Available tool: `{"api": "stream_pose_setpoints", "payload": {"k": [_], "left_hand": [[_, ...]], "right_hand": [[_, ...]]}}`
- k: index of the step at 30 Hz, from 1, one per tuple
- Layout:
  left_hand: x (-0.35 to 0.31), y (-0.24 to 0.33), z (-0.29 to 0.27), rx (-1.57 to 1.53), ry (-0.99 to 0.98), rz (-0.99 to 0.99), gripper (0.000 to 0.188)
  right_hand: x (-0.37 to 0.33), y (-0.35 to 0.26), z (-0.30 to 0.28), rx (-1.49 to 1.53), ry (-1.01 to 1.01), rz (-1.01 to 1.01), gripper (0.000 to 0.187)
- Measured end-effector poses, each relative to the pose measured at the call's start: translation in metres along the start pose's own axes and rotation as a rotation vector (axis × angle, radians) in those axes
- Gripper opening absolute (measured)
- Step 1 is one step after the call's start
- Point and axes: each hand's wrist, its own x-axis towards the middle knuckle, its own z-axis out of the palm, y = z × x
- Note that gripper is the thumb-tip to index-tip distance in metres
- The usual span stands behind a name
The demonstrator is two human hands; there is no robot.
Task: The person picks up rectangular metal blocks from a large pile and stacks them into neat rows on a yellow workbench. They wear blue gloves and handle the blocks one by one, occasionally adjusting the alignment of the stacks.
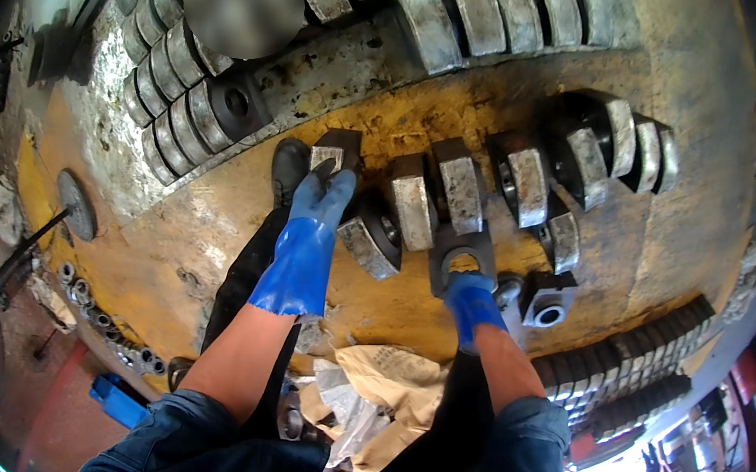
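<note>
My left hand, in a long blue rubber glove, reaches forward beside my dark boot. Its outstretched fingers, slightly apart, touch the near face of a steel block. Lower and to the right, my right hand, gloved alike, is closed on the near end of a dark metal block with a large round hole; its fingertips are partly hidden. Between my hands a curved-faced block lies tilted. Two more blocks, one worn and pale and one beyond it, stand close by.
Rows of curved metal blocks line the far side of the yellow, worn surface. More loose blocks lie to the right, with stacked dark pieces nearer. Crumpled brown paper sits between my legs. Metal rings line the left edge.
</note>
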Motion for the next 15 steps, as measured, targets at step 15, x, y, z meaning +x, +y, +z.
{"api": "stream_pose_setpoints", "payload": {"k": [15], "left_hand": [[0.01,0.05,-0.026,-0.223,-0.101,-0.15,0.059]], "right_hand": [[-0.172,-0.071,-0.223,-0.387,0.03,-0.492,0.01]]}}
